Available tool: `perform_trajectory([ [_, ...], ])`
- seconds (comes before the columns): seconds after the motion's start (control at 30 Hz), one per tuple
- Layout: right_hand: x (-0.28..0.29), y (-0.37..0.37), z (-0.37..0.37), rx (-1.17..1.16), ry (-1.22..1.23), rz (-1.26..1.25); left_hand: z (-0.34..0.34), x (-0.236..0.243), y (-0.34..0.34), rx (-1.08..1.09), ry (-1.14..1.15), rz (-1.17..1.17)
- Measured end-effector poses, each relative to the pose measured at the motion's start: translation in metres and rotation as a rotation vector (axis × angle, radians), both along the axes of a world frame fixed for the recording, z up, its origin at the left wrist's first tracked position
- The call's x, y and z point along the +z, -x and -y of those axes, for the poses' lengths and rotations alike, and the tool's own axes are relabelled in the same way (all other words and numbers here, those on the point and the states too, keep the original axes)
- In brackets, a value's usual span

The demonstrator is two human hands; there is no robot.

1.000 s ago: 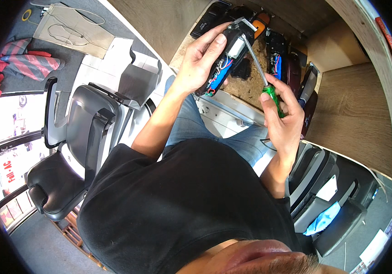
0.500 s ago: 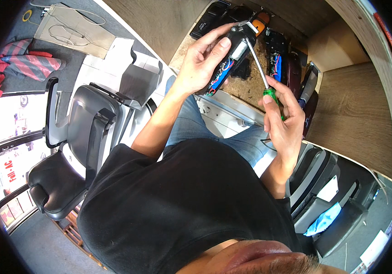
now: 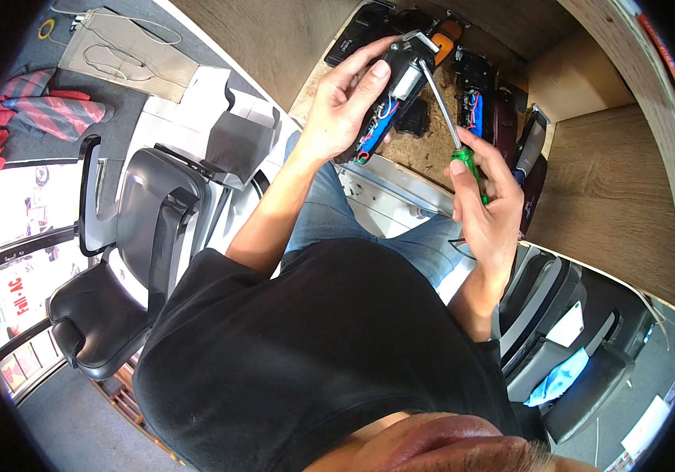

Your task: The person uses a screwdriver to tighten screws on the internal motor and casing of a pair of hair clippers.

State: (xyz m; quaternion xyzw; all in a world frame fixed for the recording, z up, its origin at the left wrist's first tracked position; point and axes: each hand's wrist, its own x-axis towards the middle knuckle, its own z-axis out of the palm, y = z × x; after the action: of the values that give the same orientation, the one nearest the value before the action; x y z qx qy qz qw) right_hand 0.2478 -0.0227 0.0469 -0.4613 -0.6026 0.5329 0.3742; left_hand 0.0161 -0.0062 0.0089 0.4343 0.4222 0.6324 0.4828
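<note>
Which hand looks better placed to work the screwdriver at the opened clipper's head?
Probably the right: the right hand grips the green-handled screwdriver, its tip at the head of the opened clipper. The left hand is occupied holding the clipper.

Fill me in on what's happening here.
A person's left grip holds an opened black hair clipper, its coloured wires exposed. The right grip holds a green-handled screwdriver, its tip at the clipper near the blade end; whether it sits in a screw is too small to tell. Another opened device lies on the board beyond.
</note>
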Motion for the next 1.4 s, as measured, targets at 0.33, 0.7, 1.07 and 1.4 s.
perform_trajectory([
  [0.33, 0.006, 0.001, 0.009, -0.034, 0.063, 0.034, 0.001, -0.001, -0.001, 0.001, -0.016, 0.027],
  [0.7, 0.006, 0.006, 0.006, -0.033, 0.035, 0.039, 0.001, 0.002, -0.004, 0.025, -0.020, -0.007],
  [1.07, -0.004, -0.002, 0.005, 0.012, 0.002, -0.161, -0.007, -0.001, 0.008, -0.057, -0.031, 0.178],
  [1.4, -0.011, 0.003, 0.005, 0.084, 0.112, -0.315, -0.008, -0.005, 0.009, -0.053, -0.045, 0.202],
])
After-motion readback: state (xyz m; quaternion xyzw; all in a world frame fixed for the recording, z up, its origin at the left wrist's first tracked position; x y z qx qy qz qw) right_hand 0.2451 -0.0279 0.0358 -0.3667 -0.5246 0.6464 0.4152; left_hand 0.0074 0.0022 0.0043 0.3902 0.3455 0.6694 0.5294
